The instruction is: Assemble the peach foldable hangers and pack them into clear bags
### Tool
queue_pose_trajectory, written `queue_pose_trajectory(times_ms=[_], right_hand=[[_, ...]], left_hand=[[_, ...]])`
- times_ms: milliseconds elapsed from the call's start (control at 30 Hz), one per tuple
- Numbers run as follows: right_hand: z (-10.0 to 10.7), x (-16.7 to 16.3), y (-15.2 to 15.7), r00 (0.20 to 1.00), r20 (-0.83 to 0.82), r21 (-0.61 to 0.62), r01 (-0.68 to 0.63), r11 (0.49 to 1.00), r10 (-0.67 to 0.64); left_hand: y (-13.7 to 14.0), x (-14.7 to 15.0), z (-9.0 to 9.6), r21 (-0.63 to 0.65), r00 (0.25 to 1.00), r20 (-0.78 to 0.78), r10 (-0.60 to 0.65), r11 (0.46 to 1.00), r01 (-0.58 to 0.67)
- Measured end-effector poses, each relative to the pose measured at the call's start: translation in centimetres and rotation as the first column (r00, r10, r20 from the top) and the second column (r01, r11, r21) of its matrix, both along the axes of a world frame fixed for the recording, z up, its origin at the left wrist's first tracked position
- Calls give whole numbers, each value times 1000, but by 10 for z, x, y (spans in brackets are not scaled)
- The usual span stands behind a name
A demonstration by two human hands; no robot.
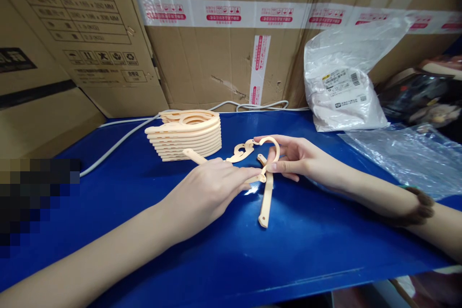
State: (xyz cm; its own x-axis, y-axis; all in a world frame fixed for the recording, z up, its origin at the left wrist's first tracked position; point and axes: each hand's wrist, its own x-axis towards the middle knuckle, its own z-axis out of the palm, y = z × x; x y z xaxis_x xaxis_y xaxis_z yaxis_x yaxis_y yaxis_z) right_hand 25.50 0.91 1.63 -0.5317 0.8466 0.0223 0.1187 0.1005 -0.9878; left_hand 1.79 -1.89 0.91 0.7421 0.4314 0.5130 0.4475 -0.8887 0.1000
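Observation:
Between my two hands is a cream plastic folding hanger (238, 155) with a curved hook (277, 148). My left hand (212, 185) is closed over one of its arms, palm down, with the index finger stretched toward the base of the hook. The thumb and fingers of my right hand (301, 156) pinch the hook from the right. A straight cream strip (266, 199) with holes at its ends slants below the hook; whether it is joined to the hanger I cannot tell. Behind my left hand stands a neat stack of folded cream hangers (184, 134).
The blue tabletop (216, 260) has its edge at the front. Cardboard boxes (202, 57) wall the back and left. A white cable (119, 144) runs along the rear. At right are a white plastic bag (342, 91) and clear plastic wrapping (407, 159).

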Motion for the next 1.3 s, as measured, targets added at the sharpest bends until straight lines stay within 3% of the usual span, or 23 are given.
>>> queue_pose_trajectory(times_ms=[167, 400, 500, 567, 633, 700, 800, 933, 1033, 1167, 1300], right_hand=[[3, -2, -3, 999, 27, 45, 37, 998, -38], [0, -4, -3, 998, 20, 129, 54, 990, -57], [-2, 0, -4, 981, 169, 291, 41, 956, -94], [-2, 3, -3, 900, 386, 466, 0, 885, -203], [-1, 5, -3, 750, 571, 588, -88, 804, -336], [0, 6, -4, 631, 653, 641, -166, 749, -419], [1, 7, -5, 562, 686, 666, -229, 710, -462], [1, 11, -4, 613, 713, 610, -302, 733, -340], [0, 13, -1, 683, 692, 602, -368, 709, -233], [-3, 11, -1, 698, 667, 644, -363, 673, -261], [-4, 9, -1, 686, 661, 655, -329, 680, -305]], left_hand=[[1, -1, -1, 39, 998, -57, 2, 999, 0], [-1, 1, 3, 31, 990, -49, 136, 990, -134], [-2, 2, 5, -41, 982, -65, 177, 983, -180], [-2, 1, 6, -149, 977, -55, 208, 965, -214], [0, 0, 7, -274, 967, -33, 252, 928, -251], [1, -1, 8, -392, 957, -9, 291, 879, -271], [3, 0, 8, -591, 953, 52, 299, 779, -212], [4, 4, 11, -804, 937, 153, 315, 591, -68], [4, 6, 11, -877, 920, 185, 346, 480, -4], [6, 5, 8, -909, 910, 214, 355, 415, 52], [8, 5, 6, -922, 892, 227, 391, 381, 68]])
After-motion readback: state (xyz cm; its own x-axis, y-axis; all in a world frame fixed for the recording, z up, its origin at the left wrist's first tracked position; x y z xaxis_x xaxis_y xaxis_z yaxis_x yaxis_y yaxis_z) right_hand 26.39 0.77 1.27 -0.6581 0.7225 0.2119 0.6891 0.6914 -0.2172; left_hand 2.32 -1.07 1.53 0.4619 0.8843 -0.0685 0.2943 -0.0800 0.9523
